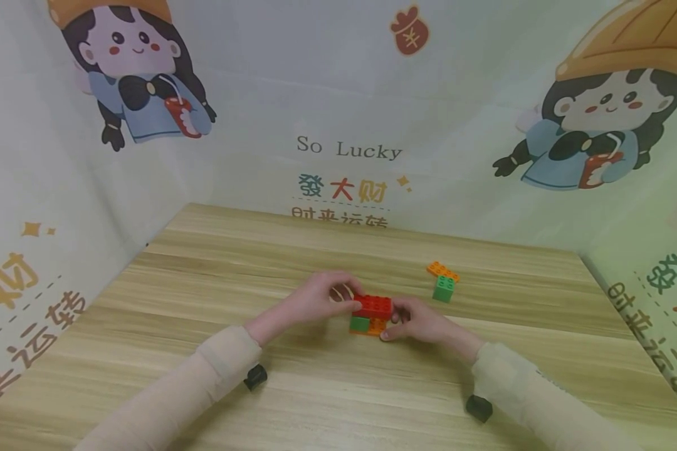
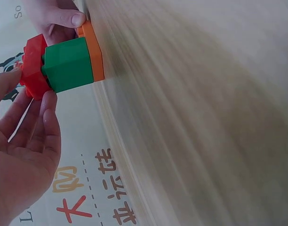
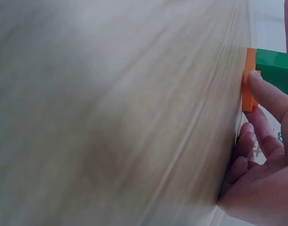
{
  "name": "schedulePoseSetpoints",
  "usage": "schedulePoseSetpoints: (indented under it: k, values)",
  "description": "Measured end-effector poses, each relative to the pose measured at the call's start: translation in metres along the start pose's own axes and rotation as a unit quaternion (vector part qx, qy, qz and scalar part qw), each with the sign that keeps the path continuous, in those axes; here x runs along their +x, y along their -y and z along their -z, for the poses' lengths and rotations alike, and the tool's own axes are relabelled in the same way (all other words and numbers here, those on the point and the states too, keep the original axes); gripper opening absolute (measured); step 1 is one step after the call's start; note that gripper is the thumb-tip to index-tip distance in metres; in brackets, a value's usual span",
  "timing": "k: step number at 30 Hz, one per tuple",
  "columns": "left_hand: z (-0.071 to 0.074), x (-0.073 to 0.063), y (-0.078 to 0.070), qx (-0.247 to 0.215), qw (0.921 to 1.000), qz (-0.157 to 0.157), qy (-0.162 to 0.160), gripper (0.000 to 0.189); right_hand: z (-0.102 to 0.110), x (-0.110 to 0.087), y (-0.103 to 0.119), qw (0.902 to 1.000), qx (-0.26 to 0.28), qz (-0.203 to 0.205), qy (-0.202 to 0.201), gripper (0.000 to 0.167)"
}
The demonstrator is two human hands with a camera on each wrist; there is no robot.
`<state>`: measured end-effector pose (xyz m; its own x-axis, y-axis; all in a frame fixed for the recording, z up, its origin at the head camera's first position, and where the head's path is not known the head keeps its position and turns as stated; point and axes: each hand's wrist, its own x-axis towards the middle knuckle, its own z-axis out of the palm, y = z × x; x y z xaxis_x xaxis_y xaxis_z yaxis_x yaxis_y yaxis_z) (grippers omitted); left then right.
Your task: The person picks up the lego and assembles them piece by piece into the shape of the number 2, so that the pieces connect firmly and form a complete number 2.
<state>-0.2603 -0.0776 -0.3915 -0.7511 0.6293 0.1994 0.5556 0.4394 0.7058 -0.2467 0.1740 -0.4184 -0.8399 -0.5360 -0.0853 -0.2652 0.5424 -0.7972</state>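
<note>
On the wooden table stands a small stack of toy building bricks. An orange plate lies at the bottom, with a green brick on one end of it. My left hand pinches a red brick between thumb and fingers, over the green brick. In the left wrist view the red brick sits a little tilted, and green studs show in a narrow gap under it. From the right, my right hand grips the free end of the orange plate, thumb on its top.
Behind my right hand another green brick stands by a second orange plate. Black wrist devices show under both sleeves, one at the left and one at the right. A printed cloth hangs around the table.
</note>
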Motion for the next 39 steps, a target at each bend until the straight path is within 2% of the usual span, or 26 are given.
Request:
schedulePoseSetpoints:
  k: [11,17,21,33,39]
  values:
    - [0.0014,-0.0014,-0.0013,-0.037,0.9991,0.022,0.003,0.022,-0.0005,0.0,0.0009,1.0,0.002,-0.003,0.0,0.027]
    - [0.0011,-0.0017,-0.0017,-0.048,0.9986,0.022,0.001,0.022,-0.0002,-0.0011,0.004,1.0,0.006,-0.006,0.003,0.028]
    - [0.0013,-0.0022,-0.0024,-0.048,0.9986,0.019,0.001,0.023,-0.0006,-0.0009,0.0027,1.0,0.003,-0.007,0.001,0.028]
    - [0.0026,-0.0003,-0.0056,-0.032,0.9986,0.041,0.01,0.022,0.0002,-0.0026,0.0029,1.0,-0.001,-0.008,-0.001,0.028]
    - [0.0039,0.0004,-0.0042,-0.028,0.999,0.031,0.013,0.022,0.0006,-0.0007,0.0019,0.9999,-0.009,-0.005,-0.001,0.026]
